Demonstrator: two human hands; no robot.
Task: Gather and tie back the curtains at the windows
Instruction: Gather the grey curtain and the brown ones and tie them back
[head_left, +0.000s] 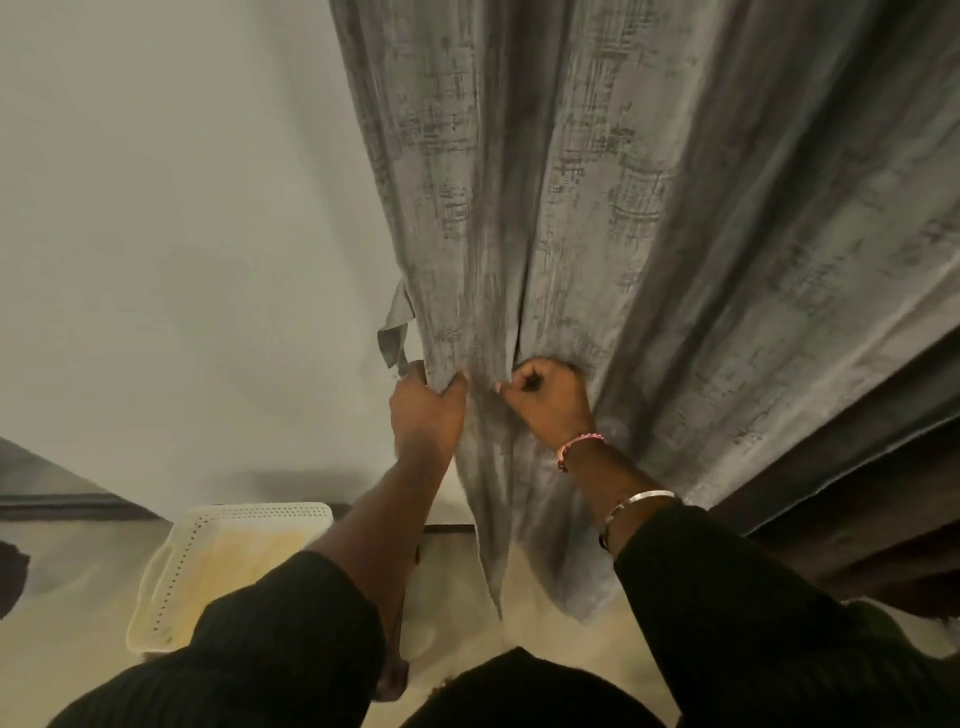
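Curtain (597, 208) folds are bunched between both hands: left hand (426, 410) grips its left edge, right hand (550, 400) clenches folds just beside.

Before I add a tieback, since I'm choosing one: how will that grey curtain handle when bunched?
Likely floppy: the grey curtain falls in soft folds and pinches in where both hands grip it. Probably fairly heavy, as it looks thick.

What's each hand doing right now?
Left hand: gripping the grey curtain at its left edge.
Right hand: curled, bunching the curtain's folds.
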